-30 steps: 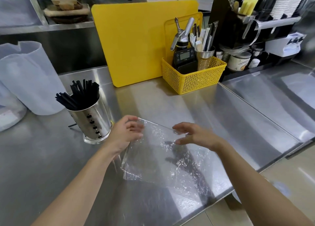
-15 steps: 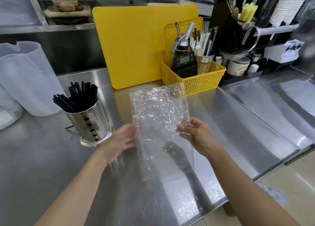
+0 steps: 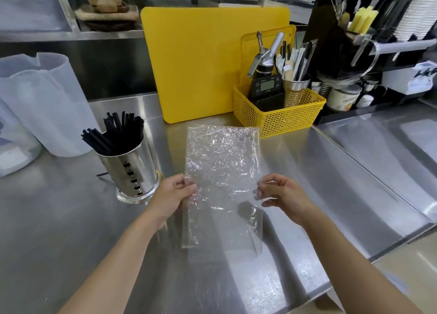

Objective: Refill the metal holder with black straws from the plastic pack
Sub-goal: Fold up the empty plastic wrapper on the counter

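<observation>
Holding the plastic pack [image 3: 222, 162] up flat above the middle of the counter [image 3: 71, 231], close to its front edge. Pinching its left edge with the left hand [image 3: 176, 196] and its right edge with the right hand [image 3: 281, 194], both clamped on the film. Looks clear and empty, no straw visible inside.

Toward the left edge of the counter, the metal holder [image 3: 132, 171], upright and already crowded with black straws [image 3: 113, 134].

Seems to be the last step: refilling done, only the wrapper left. Next, probably folding or crumpling the pack and putting it away, with a firm pinch on such thin, springy film. Also worth checking 1 dark piece just behind the holder, maybe a dropped straw.
</observation>
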The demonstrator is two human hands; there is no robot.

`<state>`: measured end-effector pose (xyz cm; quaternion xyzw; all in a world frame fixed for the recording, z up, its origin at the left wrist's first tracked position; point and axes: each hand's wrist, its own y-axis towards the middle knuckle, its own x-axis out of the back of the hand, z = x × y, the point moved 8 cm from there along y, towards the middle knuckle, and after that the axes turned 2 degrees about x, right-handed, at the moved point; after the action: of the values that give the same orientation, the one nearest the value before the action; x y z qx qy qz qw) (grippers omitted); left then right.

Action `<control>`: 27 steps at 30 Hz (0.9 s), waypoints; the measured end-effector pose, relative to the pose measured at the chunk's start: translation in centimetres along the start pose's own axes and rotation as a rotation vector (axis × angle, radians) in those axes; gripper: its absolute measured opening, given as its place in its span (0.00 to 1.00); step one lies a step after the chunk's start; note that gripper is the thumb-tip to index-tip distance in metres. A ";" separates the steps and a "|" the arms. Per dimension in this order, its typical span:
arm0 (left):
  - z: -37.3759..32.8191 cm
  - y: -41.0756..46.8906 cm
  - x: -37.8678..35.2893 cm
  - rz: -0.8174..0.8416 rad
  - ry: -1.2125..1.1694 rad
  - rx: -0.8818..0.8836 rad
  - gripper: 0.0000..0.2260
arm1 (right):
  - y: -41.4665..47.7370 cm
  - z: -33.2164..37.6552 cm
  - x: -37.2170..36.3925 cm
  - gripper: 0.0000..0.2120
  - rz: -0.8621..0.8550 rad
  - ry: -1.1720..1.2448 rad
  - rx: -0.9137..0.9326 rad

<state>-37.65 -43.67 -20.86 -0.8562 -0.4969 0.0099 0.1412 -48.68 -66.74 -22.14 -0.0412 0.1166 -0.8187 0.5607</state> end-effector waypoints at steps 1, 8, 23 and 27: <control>-0.1 0.0 0.1 0.010 0.020 -0.008 0.01 | 0.1 0.0 0.0 0.09 0.012 -0.011 -0.004; -0.4 -0.1 0.5 -0.016 -0.112 -0.090 0.17 | 0.4 -0.7 -0.4 0.10 0.036 0.134 -0.020; 1.1 -2.5 0.1 0.233 -0.244 0.028 0.31 | -0.6 -0.6 -3.4 0.31 0.101 0.210 0.053; 2.3 -3.0 1.5 0.096 -0.314 0.087 0.43 | -1.9 -0.4 -4.7 0.16 0.065 0.189 0.056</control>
<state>-39.82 -40.44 -22.07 -0.8600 -0.4704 0.1716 0.0980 -48.76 -61.66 -21.76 0.0559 0.1475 -0.8032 0.5745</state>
